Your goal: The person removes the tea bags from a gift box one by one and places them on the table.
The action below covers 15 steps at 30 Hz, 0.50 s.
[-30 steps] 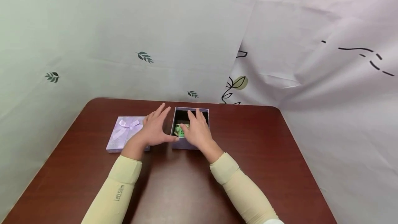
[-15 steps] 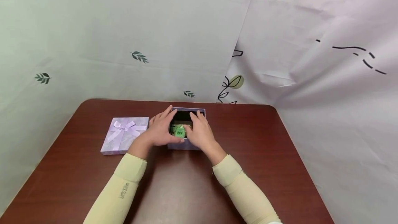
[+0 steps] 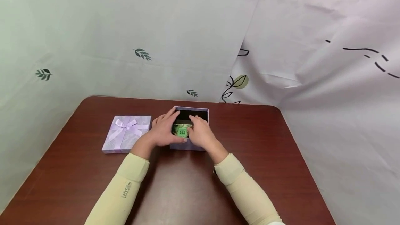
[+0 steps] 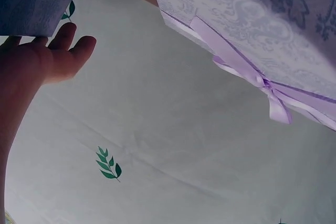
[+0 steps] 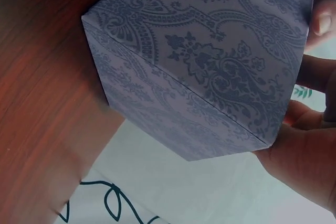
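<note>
A pale backdrop (image 3: 175, 27) fills most of the head view, hanging in folds on the right side and printed with sparse plant drawings and dark dashed lines. Below it spreads a glossy reddish-brown table (image 3: 187, 190) with rounded far corners. Two long cream sleeves reach in over it from the near edge, the left sleeve (image 3: 112, 197) bearing dark lettering, the right sleeve (image 3: 250, 193) plain on the side that shows. Near the table's far edge stands an uncovered lavender box (image 3: 184, 146), dark inside; the right wrist view shows the scrolled floral pattern on its outer walls. Just to its left lies its flat matching lid (image 3: 132, 141), crossed by satin ribbon. The left hand (image 3: 164, 130) lies against the left side of the box, fingers stretched toward the back and the thumb spread apart from them, across the near rim. The right hand (image 3: 201, 131) comes over the box's right side, fingers bent and pointing inward; the thumb is at the right end of a green patterned packet (image 3: 182, 132), and I cannot tell whether the hand pinches it. The two hands are apart, with that packet between them, in the near part of the box. A lilac bow (image 3: 126, 125) sits on top of the lid, and smaller than that are the green leaf sprigs (image 3: 143, 54) on the backdrop.
</note>
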{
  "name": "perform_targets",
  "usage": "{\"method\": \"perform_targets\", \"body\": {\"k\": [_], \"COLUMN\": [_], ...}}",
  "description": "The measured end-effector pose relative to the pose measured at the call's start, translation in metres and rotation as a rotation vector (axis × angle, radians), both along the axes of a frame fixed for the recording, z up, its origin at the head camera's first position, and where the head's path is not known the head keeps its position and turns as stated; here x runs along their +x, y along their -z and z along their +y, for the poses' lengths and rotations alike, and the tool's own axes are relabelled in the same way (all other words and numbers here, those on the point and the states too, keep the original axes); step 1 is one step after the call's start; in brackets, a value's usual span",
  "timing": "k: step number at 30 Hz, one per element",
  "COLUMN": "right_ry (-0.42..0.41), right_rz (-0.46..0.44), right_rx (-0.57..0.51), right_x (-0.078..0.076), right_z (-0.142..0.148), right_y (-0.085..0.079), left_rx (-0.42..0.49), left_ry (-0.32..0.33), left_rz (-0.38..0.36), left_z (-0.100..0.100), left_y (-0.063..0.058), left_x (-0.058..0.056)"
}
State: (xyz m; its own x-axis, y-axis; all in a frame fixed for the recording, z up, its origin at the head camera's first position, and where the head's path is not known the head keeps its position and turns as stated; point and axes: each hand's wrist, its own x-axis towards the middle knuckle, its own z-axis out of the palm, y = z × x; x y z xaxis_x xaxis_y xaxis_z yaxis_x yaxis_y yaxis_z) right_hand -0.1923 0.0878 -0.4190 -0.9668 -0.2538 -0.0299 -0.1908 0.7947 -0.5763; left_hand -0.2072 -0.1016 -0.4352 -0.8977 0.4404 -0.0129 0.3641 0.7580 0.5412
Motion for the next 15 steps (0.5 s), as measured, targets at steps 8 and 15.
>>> {"method": "perform_targets", "body": {"k": [8, 15], "right_ry": [-0.005, -0.002], "right_rz": [-0.100, -0.191], "right_rx": [0.024, 0.071], "right_x": [-0.0036, -0.0066], "right_z": [-0.0031, -0.0056], "right_y": [0.0013, 0.0015], "left_rx": [0.029, 0.039], "left_ry": [0.007, 0.000], "left_rz": [-0.015, -0.060], "left_z": [0.0002, -0.0002], "left_y": [-0.0034, -0.0020], "left_x": [0.0004, 0.0015]}}
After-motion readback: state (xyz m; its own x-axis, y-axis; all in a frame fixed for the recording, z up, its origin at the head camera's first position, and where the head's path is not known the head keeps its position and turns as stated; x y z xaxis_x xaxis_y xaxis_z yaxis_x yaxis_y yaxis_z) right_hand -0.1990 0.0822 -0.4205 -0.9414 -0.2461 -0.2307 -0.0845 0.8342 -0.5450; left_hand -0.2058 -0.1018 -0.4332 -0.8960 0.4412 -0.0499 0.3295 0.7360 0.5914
